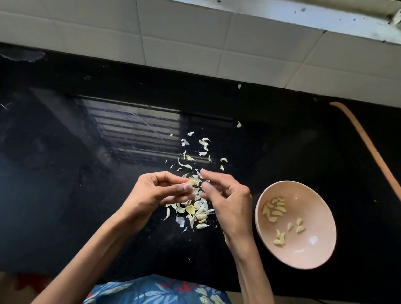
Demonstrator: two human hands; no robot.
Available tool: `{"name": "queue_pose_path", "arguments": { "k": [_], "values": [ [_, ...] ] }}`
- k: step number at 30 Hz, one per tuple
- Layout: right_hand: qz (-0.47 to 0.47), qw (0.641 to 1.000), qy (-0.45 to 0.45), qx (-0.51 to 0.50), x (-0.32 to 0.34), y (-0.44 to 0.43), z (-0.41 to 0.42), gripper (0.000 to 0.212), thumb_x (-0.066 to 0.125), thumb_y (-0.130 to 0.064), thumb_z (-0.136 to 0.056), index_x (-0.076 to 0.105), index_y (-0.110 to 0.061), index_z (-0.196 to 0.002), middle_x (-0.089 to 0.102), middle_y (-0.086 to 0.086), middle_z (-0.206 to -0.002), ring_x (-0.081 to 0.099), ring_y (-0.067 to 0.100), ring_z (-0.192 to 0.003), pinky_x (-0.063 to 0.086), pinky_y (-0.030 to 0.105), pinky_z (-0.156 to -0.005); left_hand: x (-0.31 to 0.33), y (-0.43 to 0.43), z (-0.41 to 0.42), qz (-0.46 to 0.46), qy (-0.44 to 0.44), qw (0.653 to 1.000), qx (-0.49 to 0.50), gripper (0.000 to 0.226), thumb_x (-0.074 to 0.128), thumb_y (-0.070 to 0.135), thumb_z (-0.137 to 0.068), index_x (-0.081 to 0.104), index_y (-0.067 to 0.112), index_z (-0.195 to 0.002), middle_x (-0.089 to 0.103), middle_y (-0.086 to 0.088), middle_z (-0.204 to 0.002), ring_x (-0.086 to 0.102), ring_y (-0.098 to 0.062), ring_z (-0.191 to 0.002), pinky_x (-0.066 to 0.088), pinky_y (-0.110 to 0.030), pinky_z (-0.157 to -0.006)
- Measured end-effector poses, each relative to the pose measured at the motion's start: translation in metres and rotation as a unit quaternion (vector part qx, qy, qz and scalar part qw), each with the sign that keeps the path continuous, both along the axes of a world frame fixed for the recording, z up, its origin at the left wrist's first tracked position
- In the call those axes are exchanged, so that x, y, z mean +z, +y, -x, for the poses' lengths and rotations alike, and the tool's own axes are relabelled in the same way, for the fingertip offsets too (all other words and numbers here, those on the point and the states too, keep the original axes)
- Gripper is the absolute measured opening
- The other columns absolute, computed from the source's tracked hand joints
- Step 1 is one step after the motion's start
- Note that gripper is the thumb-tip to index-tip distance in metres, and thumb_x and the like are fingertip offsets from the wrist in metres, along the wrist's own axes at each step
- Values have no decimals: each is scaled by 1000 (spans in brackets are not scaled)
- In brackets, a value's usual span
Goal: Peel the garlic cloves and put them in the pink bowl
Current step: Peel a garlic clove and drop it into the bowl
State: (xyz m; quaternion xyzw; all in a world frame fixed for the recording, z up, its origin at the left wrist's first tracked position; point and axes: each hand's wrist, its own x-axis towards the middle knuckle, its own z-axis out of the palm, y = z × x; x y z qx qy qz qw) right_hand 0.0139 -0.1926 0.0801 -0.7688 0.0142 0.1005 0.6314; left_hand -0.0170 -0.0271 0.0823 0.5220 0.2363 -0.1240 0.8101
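Pinching a garlic clove [192,182] in curled fingers [165,176], the left hand [160,194] hovers by the right hand [227,200], whose curled fingers' hold I cannot tell; pink bowl [317,214] nearby.

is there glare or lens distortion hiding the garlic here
Head view: striped window glare sits on the black counter, reaching only the farthest peels; the wide lens bends the wall tiles; cloves in the pink bowl read clearly.
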Motion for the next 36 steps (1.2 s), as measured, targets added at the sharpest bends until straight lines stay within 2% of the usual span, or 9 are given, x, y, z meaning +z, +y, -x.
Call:
{"name": "queue_pose_path", "arguments": {
  "k": [2, 9, 17, 23, 26, 28, 30, 33, 36],
  "values": [
    [-30, 999, 23, -8, 2, 3, 4, 10, 82, -13, -80, 80, -19, -88, 78, -2, -89, 75, 19, -78, 62, 40, -76, -1, -1, 1, -7, -3, 1000, -1, 26, 74, 0, -77, 68, -12, -99, 75, -23, -94, 76, -29, -82, 61, -25, -76],
    [-63, 996, 56, -9, 3, 0, 4, 8, 81, -16, -81, 80, -11, -87, 78, 4, -86, 75, 22, -78, 60, 35, -75, -2, -2, 1, -55, -28, 998, -11, 30, 76, 8, -73, 71, -8, -98, 75, -22, -94, 76, -28, -82, 60, -23, -75],
    [-43, 998, 42, 19, 4, 1, 7, 10, 84, -21, -79, 82, -21, -90, 78, -3, -93, 74, 16, -89, 59, 42, -87, -4, -4, 1, -137, -59, 989, -23, 13, 69, 8, -88, 74, 0, -97, 76, -18, -91, 75, -27, -84, 60, -26, -77],
    [-49, 998, 35, -5, 1, 2, 7, 5, 81, -18, -81, 81, -17, -86, 78, -2, -87, 74, 16, -84, 59, 36, -81, -5, -9, 0, -200, -72, 977, -25, 13, 65, 12, -93, 72, 1, -92, 73, -20, -81, 74, -27, -76, 59, -28, -68],
    [-60, 997, 53, -11, -2, 2, 7, 6, 80, -14, -82, 81, -13, -88, 78, 2, -86, 74, 20, -82, 58, 32, -78, -5, -12, 0, -201, -55, 977, -40, 15, 61, 14, -96, 68, 2, -90, 70, -16, -76, 73, -28, -73, 62, -44, -76],
    [-102, 992, 72, -18, -2, 3, 7, 6, 77, -7, -83, 80, -9, -88, 78, 7, -87, 74, 27, -85, 58, 31, -78, -8, -13, -1, -171, -36, 983, -48, 17, 59, 18, -98, 65, 4, -89, 69, -9, -73, 73, -26, -71, 57, -56, -87],
    [-159, 982, 96, -25, 0, 4, 9, 8, 74, -1, -83, 79, -5, -88, 77, 12, -89, 74, 27, -84, 58, 28, -75, -11, -13, -1, -160, -27, 986, -47, 20, 56, 22, -100, 62, 4, -93, 69, -7, -72, 74, -28, -72, 52, -61, -93],
    [-243, 957, 148, -45, 2, 4, 8, 11, 72, -1, -83, 78, 1, -93, 75, 18, -92, 71, 21, -79, 59, 28, -74, -10, -16, 0, -185, -32, 982, -16, 21, 56, 28, -100, 60, 8, -96, 70, -7, -75, 75, -31, -74, 55, -55, -90],
    [-305, 927, 204, -75, 4, 1, 6, 17, 72, 1, -81, 76, 6, -96, 73, 24, -94, 71, 25, -82, 62, 32, -78, -6, -13, 0, -225, -55, 972, 37, 13, 64, 19, -95, 69, 8, -100, 73, -11, -83, 75, -27, -72, 62, -40, -74]
  ]
}}
